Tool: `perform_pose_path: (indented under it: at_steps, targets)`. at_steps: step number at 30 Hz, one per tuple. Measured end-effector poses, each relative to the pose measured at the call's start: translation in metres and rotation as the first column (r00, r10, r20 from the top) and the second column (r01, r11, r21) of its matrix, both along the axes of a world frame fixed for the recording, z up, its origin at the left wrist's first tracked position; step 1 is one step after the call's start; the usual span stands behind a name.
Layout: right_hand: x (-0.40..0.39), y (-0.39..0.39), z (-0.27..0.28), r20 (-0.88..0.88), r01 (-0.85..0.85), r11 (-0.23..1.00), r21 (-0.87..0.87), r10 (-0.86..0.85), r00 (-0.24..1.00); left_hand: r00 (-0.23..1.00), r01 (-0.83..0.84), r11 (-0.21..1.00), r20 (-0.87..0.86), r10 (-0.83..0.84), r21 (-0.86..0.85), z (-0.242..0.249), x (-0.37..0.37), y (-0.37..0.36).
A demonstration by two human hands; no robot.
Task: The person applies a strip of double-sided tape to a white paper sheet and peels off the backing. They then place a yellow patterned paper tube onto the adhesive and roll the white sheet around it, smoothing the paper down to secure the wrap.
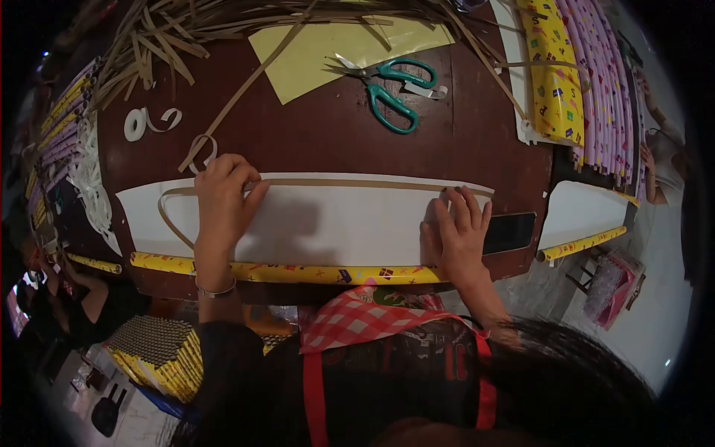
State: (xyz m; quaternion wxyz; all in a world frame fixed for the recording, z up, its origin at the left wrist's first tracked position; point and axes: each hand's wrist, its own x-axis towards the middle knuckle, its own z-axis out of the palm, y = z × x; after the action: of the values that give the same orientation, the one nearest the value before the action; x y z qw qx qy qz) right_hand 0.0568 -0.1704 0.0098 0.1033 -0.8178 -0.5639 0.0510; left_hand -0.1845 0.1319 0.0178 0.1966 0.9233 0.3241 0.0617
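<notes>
A white sheet of paper (335,223) lies across the table in front of me, its near edge rolled into a yellow patterned tube (335,274). Along the far edge runs a thin brown strip (357,183), whose left end loops back over the sheet. My left hand (227,194) is closed around the strip at the left, its fingertips partly hidden. Beside those fingers curls a loop of white tape (202,153). My right hand (460,227) lies on the sheet with fingers apart, fingertips touching near the strip's right end.
Green-handled scissors (383,89) rest on and beside a yellow sheet (287,63). A white tape roll (135,124) sits at left. Brown strips (160,45) pile up behind. A phone (510,232) lies to the right. Patterned rolls (596,89) are stacked far right; people sit at both sides.
</notes>
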Motion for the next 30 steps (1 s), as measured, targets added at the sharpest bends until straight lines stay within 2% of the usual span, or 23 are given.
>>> perform_pose_path:
  at_steps: [4,7,9,14,17,20,30]
  targets:
    - [-0.003,0.004,0.004,0.009,-0.003,0.999,0.042,0.002,1.0,0.999,0.029,0.999,0.043,-0.027,-0.042,0.0,-0.004,0.001]
    - [-0.013,0.014,0.004,0.01,-0.058,0.992,0.108,0.057,0.998,0.996,0.052,0.999,0.071,-0.051,-0.011,0.001,-0.007,-0.001]
    - [-0.033,0.036,0.01,-0.106,-0.064,0.986,0.156,0.081,0.991,0.993,0.079,0.997,0.089,-0.077,-0.02,-0.002,-0.009,0.003]
    - [-0.085,0.103,0.013,-0.172,-0.166,0.963,0.214,0.204,0.964,0.979,0.123,0.992,0.168,-0.114,-0.042,-0.005,-0.012,0.013]
    - [-0.109,0.137,0.005,-0.224,-0.242,0.913,0.329,0.324,0.919,0.973,0.14,0.99,0.186,-0.133,-0.025,-0.001,-0.013,0.015]
    - [-0.127,0.152,-0.003,-0.2,-0.262,0.9,0.348,0.344,0.917,0.96,0.188,0.982,0.216,-0.178,-0.026,0.001,-0.022,0.02]
    - [-0.136,0.16,-0.018,-0.18,-0.244,0.918,0.312,0.31,0.934,0.965,0.186,0.982,0.195,-0.176,-0.032,0.009,-0.041,0.034]
